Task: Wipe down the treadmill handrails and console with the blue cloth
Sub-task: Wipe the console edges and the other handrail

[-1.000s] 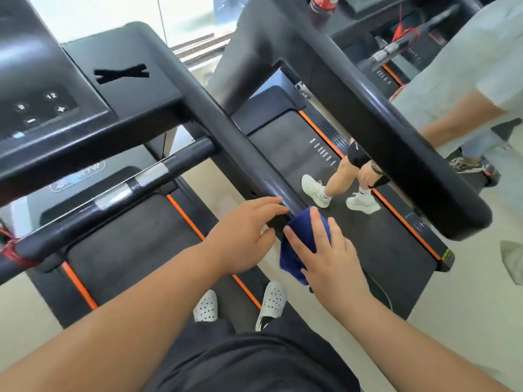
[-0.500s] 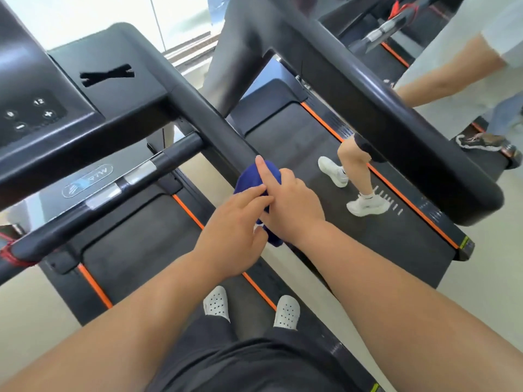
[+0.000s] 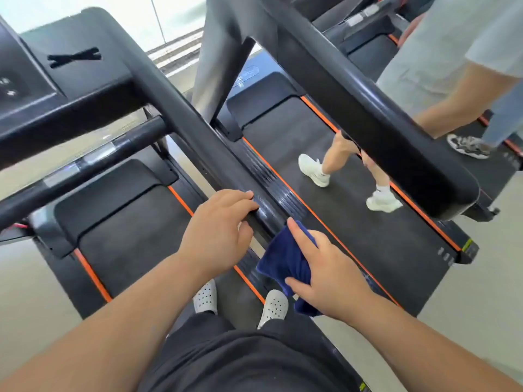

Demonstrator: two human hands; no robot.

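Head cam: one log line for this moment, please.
phase: wiping handrail | right hand: holding blue cloth at near end of handrail | left hand: fingers resting on handrail | console: untouched

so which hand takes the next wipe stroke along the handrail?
Right. The right hand already holds the blue cloth against the handrail; the left hand only rests bare fingers on it.

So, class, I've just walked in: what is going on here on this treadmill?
A person standing on a treadmill is wiping its handrail. The right hand presses a blue cloth against the near end of the rail, while the left hand rests on the rail just beside it. The console sits up to the left, untouched. Someone else walks on the next treadmill.
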